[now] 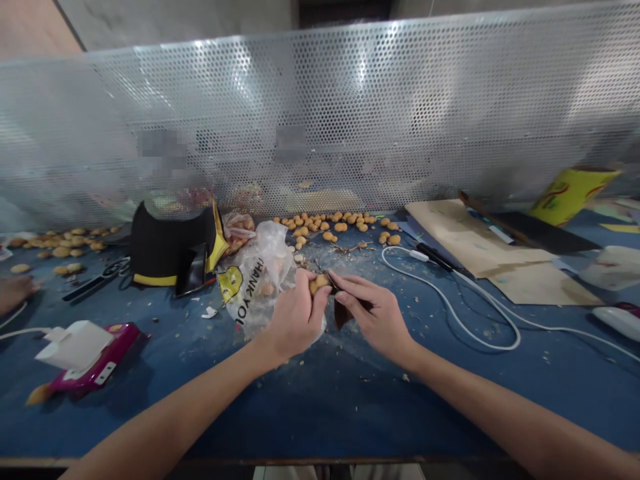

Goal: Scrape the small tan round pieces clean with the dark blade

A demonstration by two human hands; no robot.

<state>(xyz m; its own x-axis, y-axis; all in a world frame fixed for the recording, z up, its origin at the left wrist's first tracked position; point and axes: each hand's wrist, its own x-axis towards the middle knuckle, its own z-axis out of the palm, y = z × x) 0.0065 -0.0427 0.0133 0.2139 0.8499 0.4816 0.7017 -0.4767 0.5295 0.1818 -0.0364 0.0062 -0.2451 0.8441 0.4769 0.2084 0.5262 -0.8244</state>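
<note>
My left hand (299, 310) is closed round a small tan rounded piece (319, 284), shaped like a tiny gourd, in front of me over the table. Close against it, my right hand (373, 313) pinches a dark brown folded sheet (345, 315) that looks like sandpaper. The sheet's upper part touches the right side of the tan piece; one corner hangs below my fingers. Behind and beside my left hand lies a crumpled clear plastic bag (263, 270) with black lettering. Several similar tan pieces (345, 219) lie in a row at the back.
A black and yellow holder (167, 243) and a purple power strip with a white charger (80, 343) stand left. Another person's hand (15, 293) is at the far left. Right are a white cable (450, 310), brown paper (490, 247) and a yellow roll (573, 193). A perforated metal screen (340, 113) closes the back.
</note>
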